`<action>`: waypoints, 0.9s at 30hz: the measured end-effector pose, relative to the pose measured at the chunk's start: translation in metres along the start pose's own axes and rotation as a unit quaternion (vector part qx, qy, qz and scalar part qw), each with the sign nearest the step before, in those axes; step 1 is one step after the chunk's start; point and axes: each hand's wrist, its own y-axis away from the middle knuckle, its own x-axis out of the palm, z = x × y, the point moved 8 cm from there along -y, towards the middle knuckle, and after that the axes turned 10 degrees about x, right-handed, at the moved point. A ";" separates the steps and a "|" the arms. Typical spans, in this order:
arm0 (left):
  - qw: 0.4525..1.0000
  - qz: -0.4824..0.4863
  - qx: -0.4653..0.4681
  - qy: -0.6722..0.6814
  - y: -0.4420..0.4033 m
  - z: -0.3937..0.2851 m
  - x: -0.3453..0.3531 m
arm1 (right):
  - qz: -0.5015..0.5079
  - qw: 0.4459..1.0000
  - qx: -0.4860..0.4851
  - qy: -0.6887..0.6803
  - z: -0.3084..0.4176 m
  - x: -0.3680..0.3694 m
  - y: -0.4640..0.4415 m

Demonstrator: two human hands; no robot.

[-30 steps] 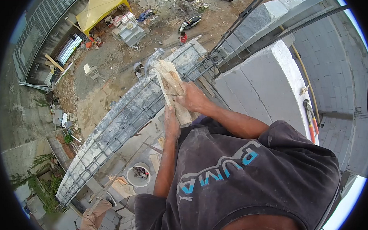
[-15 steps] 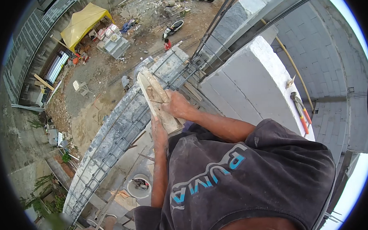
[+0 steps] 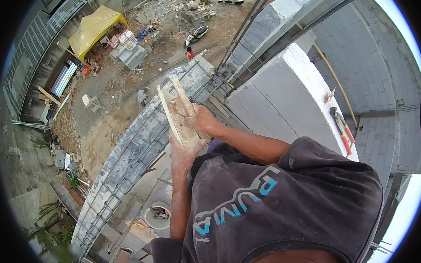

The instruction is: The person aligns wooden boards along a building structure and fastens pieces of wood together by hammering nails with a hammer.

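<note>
Both of my hands are on a pale, dusty wooden piece (image 3: 174,109) with a thin raised edge on its left side. My left hand (image 3: 182,153) grips its near end, the thumb lying across the wood. My right hand (image 3: 203,119) is closed around a wooden strip (image 3: 183,96) along the piece's right side; whether the strip is fixed to it I cannot tell. Beyond the wood lies a concrete ledge (image 3: 127,148) with a tied rebar cage (image 3: 141,154). To the right, pincers (image 3: 342,129) with red-orange handles rest on a white block wall (image 3: 288,94).
A white bucket (image 3: 157,215) with tools inside stands below my left forearm. Upright rebar (image 3: 244,26) rises beyond the wall. Past the ledge is a drop to the ground, with a yellow canopy (image 3: 93,29), motorbikes and a person in red (image 3: 189,53).
My left hand has shifted from alongside the wooden edge to a grip over the near end. The strip in my right hand has swung slightly right, widening the gap to the left edge.
</note>
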 end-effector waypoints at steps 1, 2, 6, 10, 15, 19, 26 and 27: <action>1.000 0.005 0.002 -0.011 0.000 0.003 0.000 | 0.002 1.000 0.006 -0.022 -0.004 0.001 -0.001; 1.000 0.010 0.003 -0.022 -0.001 0.008 -0.002 | 0.004 0.999 0.011 -0.043 -0.007 0.001 -0.001; 0.999 0.027 0.011 -0.027 -0.008 0.001 -0.003 | 0.001 0.997 0.021 -0.076 -0.011 0.001 0.000; 0.991 0.092 0.017 -0.096 -0.018 -0.012 -0.006 | -0.043 0.993 0.001 -0.108 -0.020 0.004 0.000; 0.992 0.094 0.008 -0.088 -0.014 -0.001 -0.012 | -0.051 0.993 -0.016 -0.109 -0.029 0.013 -0.005; 0.991 0.047 -0.021 -0.120 0.000 0.010 -0.018 | -0.018 0.998 0.007 -0.065 -0.020 0.014 -0.001; 0.993 -0.012 -0.025 -0.117 0.018 0.031 -0.007 | 0.082 0.993 -0.010 0.082 0.010 0.003 -0.015; 0.992 -0.017 -0.006 -0.126 0.022 0.037 -0.005 | 0.106 0.989 -0.006 0.102 0.015 0.001 -0.013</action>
